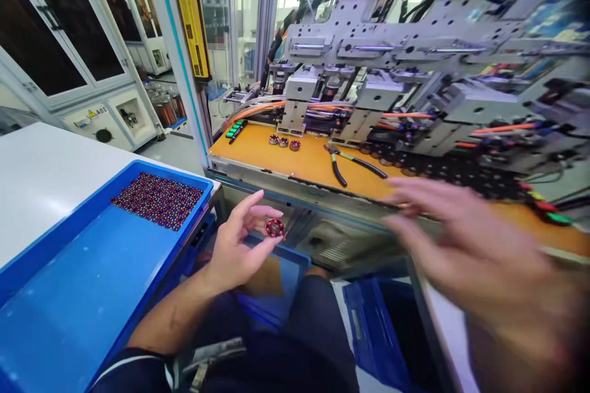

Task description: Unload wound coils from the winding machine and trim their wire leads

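Observation:
My left hand (242, 242) is closed in a pinch, thumb and fingertips around the edge of a small round stator (275, 228). The stator has a dark middle and red spots around its rim; it hangs in front of the machine bench, above my lap. Over the bench's front edge on the right is my right hand (465, 245), smeared by motion. Its thumb and fingers point left, and whether anything sits between them is too blurred to make out. The pliers (343, 163) with black handles lie on the orange bench top, left of this hand.
A blue tray (87, 258) on the white table holds many small round parts (159, 199) at its far end. Several similar pieces (284, 142) and green-and-black items (236, 130) lie on the orange bench top (258, 147), below the machine heads (378, 95). Blue bins (373, 319) stand near my legs.

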Action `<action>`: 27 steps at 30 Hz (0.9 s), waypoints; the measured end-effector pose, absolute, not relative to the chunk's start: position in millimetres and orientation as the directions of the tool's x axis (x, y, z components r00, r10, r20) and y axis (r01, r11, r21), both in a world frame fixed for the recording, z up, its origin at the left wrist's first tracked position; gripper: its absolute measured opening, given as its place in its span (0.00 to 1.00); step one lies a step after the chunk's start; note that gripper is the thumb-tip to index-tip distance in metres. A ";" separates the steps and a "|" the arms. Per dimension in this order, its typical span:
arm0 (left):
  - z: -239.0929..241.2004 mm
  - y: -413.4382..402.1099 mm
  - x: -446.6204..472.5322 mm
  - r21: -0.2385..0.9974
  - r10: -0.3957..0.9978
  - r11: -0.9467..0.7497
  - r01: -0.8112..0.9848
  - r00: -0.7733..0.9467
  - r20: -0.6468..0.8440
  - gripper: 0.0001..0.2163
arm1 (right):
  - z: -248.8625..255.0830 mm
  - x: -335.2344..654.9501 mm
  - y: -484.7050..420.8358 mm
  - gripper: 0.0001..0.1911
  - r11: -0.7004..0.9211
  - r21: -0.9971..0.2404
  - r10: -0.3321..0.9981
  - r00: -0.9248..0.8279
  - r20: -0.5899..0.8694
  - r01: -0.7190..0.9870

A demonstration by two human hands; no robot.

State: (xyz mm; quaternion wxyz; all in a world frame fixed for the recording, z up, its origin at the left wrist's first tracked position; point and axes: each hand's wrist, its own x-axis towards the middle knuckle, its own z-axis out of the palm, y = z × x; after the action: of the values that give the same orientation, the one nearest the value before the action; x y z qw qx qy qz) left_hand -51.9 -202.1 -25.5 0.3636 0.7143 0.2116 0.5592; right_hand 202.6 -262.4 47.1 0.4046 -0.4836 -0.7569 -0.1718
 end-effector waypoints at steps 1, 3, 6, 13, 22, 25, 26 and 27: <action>-25.4 -213.6 -54.2 0.756 0.706 -0.643 -0.119 0.289 0.646 0.35 | 46.0 183.6 -271.1 0.18 0.576 -0.066 0.577 -0.348 0.739 0.815; -26.1 -234.5 -59.2 0.756 0.701 -0.638 -0.146 0.297 0.649 0.36 | 42.3 150.3 -288.7 0.15 0.681 -0.038 0.537 -0.463 0.705 0.731; -28.0 -260.2 -68.3 0.762 0.700 -0.623 -0.174 0.311 0.643 0.35 | 36.1 123.6 -310.1 0.07 0.718 -0.147 0.589 -0.482 0.648 0.680; -28.7 -289.8 -82.4 0.798 0.716 -0.570 -0.196 0.357 0.600 0.32 | 31.5 118.4 -332.2 0.08 0.715 -0.275 0.645 -0.454 0.615 0.643; -36.4 -290.1 -70.1 0.822 0.722 -0.526 -0.218 0.396 0.567 0.30 | 12.3 128.8 -335.2 0.08 0.665 -0.452 0.742 -0.460 0.488 0.594; -44.3 -282.8 -59.5 0.859 0.748 -0.448 -0.248 0.422 0.512 0.32 | 8.5 132.7 -339.6 0.08 0.568 -0.601 0.823 -0.391 0.412 0.563; -46.7 -279.3 -55.7 0.866 0.755 -0.429 -0.256 0.425 0.500 0.32 | 7.1 133.5 -341.1 0.08 0.542 -0.637 0.840 -0.377 0.390 0.548; -48.8 -275.4 -51.9 0.871 0.761 -0.415 -0.261 0.425 0.490 0.32 | 5.3 134.1 -342.8 0.07 0.520 -0.665 0.853 -0.367 0.372 0.536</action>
State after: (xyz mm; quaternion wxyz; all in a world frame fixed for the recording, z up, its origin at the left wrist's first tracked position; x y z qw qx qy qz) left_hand -51.9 -275.4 -48.8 0.5079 0.6742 0.1854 0.5032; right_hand 134.1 -342.8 5.3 0.3556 -0.4361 -0.7960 0.2230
